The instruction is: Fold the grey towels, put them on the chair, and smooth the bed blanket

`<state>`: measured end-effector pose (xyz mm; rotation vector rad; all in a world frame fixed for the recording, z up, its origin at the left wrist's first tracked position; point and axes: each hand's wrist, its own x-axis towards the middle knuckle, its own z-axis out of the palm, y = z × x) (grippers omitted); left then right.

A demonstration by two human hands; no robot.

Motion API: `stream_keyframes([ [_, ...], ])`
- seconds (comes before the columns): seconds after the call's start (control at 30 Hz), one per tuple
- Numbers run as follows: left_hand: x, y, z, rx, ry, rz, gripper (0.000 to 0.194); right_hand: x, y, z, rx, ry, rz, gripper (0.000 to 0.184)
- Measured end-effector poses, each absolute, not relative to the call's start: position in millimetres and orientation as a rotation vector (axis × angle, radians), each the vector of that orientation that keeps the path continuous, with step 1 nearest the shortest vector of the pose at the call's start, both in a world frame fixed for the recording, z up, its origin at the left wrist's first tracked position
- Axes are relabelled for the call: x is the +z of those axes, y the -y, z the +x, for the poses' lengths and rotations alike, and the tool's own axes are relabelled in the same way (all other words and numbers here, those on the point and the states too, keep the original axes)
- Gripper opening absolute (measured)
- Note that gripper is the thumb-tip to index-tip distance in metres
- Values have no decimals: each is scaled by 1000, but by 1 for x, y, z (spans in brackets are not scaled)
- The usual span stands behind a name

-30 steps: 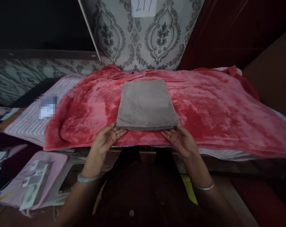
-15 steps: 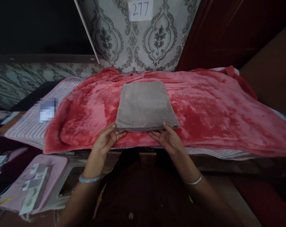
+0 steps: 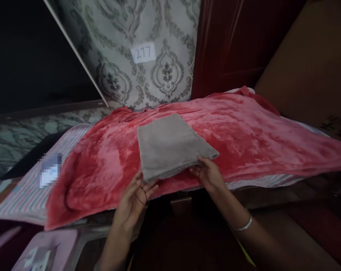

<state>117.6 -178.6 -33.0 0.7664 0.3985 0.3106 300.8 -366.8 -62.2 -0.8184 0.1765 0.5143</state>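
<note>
A folded grey plush cloth (image 3: pixel 170 145), roughly square, lies over the red blanket (image 3: pixel 102 162) with its near edge towards me. My left hand (image 3: pixel 136 195) holds its near left corner, palm up, the thumb at the edge and the fingers partly beneath. Along the near edge, towards the right corner, my right hand (image 3: pixel 208 173) pinches the cloth with the thumb on top and the fingers underneath. The near edge shows the stacked layers. Whether its far side touches the blanket I cannot tell.
Beneath the blanket, a striped sheet (image 3: pixel 26 195) shows at the left. A blurred-out item (image 3: pixel 49 171) lies on it. Behind stand a dark screen (image 3: pixel 37 56), a patterned wall with a "277" paper (image 3: pixel 144 52), and a dark red panel (image 3: pixel 223 45). A pink stool-like surface (image 3: pixel 65 241) holds a power strip.
The view has turned and tilted. The cloth now sits angled, its left corner nearer me and its right corner farther away. Both hands have stayed at its near edge.
</note>
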Motion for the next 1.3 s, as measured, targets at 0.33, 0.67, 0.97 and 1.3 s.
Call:
stream_keyframes([
  [0.33,-70,185,123,251,-400,693,12,-66,367,288,541,-110,-770,54],
  [0.67,-61,190,118,219,-390,737,18,-61,348,295,482,-222,-714,45],
  [0.97,-29,176,124,198,-380,1078,37,-65,451,339,404,-199,-939,35],
  [1.3,-15,123,269,426,-410,1739,36,-91,483,345,339,-259,-1028,36],
])
